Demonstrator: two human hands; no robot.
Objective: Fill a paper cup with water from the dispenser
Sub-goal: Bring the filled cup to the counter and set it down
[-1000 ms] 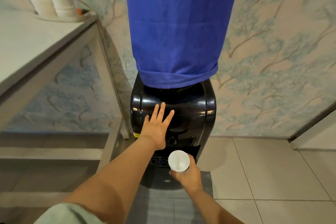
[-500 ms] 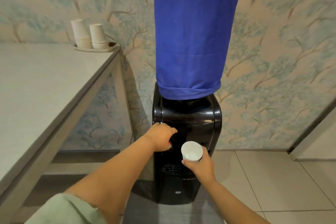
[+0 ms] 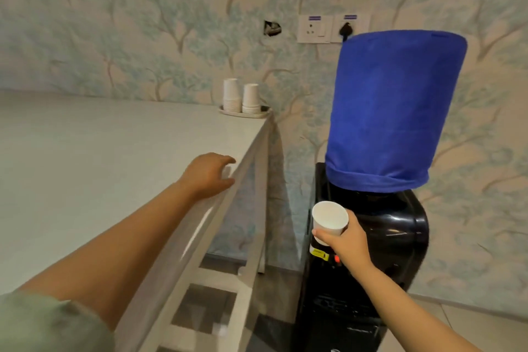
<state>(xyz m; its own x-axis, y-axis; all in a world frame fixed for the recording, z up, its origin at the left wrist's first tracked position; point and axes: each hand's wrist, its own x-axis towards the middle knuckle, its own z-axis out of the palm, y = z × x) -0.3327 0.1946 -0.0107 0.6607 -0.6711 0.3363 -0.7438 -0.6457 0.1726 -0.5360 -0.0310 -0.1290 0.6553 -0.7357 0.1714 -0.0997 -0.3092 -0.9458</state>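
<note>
A white paper cup [image 3: 330, 218] is held upright in my right hand [image 3: 347, 241], in front of the top left of the black water dispenser [image 3: 400, 240]. Whether the cup holds water, I cannot tell. A blue cloth cover [image 3: 391, 111] wraps the bottle on top of the dispenser. A red tap [image 3: 337, 258] shows just below my right hand. My left hand [image 3: 208, 174] rests on the right edge of the white table [image 3: 114, 157], fingers loosely curled over the edge, holding nothing.
Two stacks of paper cups [image 3: 241, 96] stand on a small tray [image 3: 243, 116] at the table's far right corner. Wall sockets [image 3: 333, 28] with a plug sit above the dispenser. The table's frame and legs [image 3: 251, 237] stand close to the dispenser's left side.
My left hand left the dispenser's front and moved left onto the table edge. My right hand lifted the cup higher and away from the taps. The view swung up and left.
</note>
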